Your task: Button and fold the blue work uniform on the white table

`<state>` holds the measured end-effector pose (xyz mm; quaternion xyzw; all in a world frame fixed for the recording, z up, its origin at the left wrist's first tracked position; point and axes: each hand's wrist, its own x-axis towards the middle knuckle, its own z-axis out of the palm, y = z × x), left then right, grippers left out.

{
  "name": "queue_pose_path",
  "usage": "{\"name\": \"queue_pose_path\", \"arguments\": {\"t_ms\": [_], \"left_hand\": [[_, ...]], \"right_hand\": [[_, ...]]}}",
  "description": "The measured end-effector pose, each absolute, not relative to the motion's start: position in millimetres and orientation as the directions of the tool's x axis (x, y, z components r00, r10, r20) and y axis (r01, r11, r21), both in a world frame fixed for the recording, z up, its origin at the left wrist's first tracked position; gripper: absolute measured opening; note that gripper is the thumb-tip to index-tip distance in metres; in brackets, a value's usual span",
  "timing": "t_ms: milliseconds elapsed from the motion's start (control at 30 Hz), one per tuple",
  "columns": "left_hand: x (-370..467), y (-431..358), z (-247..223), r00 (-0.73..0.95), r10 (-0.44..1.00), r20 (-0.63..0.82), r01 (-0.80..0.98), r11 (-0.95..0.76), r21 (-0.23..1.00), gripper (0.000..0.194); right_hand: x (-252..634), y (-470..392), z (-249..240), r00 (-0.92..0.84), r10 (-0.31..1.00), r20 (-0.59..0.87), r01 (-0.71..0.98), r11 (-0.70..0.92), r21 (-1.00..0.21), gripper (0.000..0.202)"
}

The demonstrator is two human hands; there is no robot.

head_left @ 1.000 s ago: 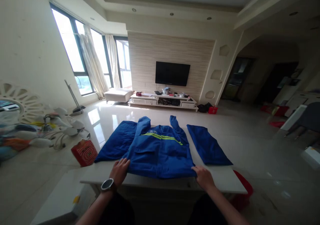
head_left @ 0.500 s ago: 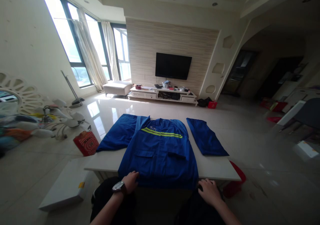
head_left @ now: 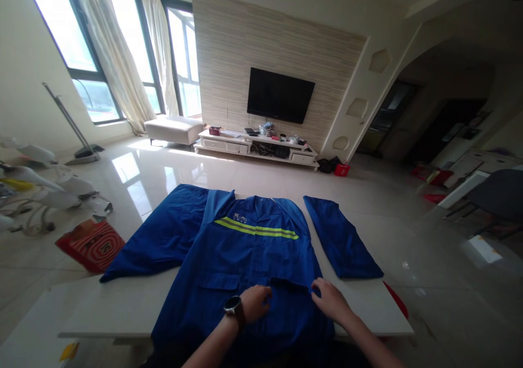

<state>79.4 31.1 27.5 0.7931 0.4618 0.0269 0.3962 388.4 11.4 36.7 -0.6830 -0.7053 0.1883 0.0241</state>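
A blue work jacket (head_left: 245, 259) with a yellow-green reflective stripe across the chest lies front up on a low white table, its sleeves spread to both sides. My left hand (head_left: 256, 302), with a watch on the wrist, is over the lower middle of the jacket, near the right chest flap, fingers curled; what they hold, if anything, is hidden. My right hand (head_left: 329, 298) pinches the blue cloth at the jacket's right side edge, close to the end of the dark pocket flap.
The white table (head_left: 118, 308) shows at both sides of the jacket. A red bag (head_left: 96, 244) stands on the floor at the left, and a red object (head_left: 396, 300) sits beyond the table's right end.
Both hands have left the table's front edge and moved forward over the jacket, the left also rightward. My right hand has taken hold of its side. The view has come closer.
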Motion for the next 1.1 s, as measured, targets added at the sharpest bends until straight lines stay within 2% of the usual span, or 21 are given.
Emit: {"name": "queue_pose_path", "arguments": {"t_ms": [200, 333, 433, 533, 633, 767, 900, 1100], "left_hand": [[124.6, 86.9, -12.7, 0.617, 0.732, -0.290, 0.714, -0.365, 0.597, 0.032], [150.6, 94.7, -38.2, 0.707, 0.637, -0.307, 0.634, -0.379, 0.674, 0.030], [153.3, 99.0, -49.4, 0.701, 0.619, -0.354, 0.669, -0.397, 0.629, 0.033], [144.7, 102.9, -43.0, 0.680, 0.622, -0.387, 0.693, -0.376, 0.615, 0.035], [137.6, 104.3, -25.2, 0.681, 0.625, -0.382, 0.683, -0.354, 0.638, 0.037], [140.6, 100.2, -10.6, 0.698, 0.625, -0.349, 0.653, -0.355, 0.669, 0.036], [152.3, 96.5, -16.2, 0.725, 0.586, -0.362, 0.644, -0.390, 0.658, 0.037], [166.2, 97.9, -29.7, 0.740, 0.564, -0.365, 0.631, -0.396, 0.667, 0.040]], "right_hand": [[338.0, 209.5, 26.5, -0.148, 0.988, -0.050, 0.973, 0.136, -0.187, 0.019], [317.0, 331.9, -7.6, -0.091, 0.996, -0.018, 0.986, 0.088, -0.144, 0.026], [319.1, 391.0, -33.2, -0.008, 0.999, -0.039, 0.990, 0.003, -0.138, 0.034], [337.1, 414.7, -49.4, 0.068, 0.997, -0.045, 0.987, -0.074, -0.141, 0.048], [362.2, 410.8, -53.5, 0.073, 0.997, 0.019, 0.987, -0.070, -0.146, 0.050], [381.2, 390.0, -54.7, -0.013, 0.998, 0.062, 0.989, 0.022, -0.146, 0.039], [371.1, 384.8, -69.3, -0.074, 0.992, 0.100, 0.983, 0.090, -0.163, 0.025], [354.1, 413.2, -77.2, -0.109, 0.961, 0.253, 0.959, 0.169, -0.228, 0.027]]}}
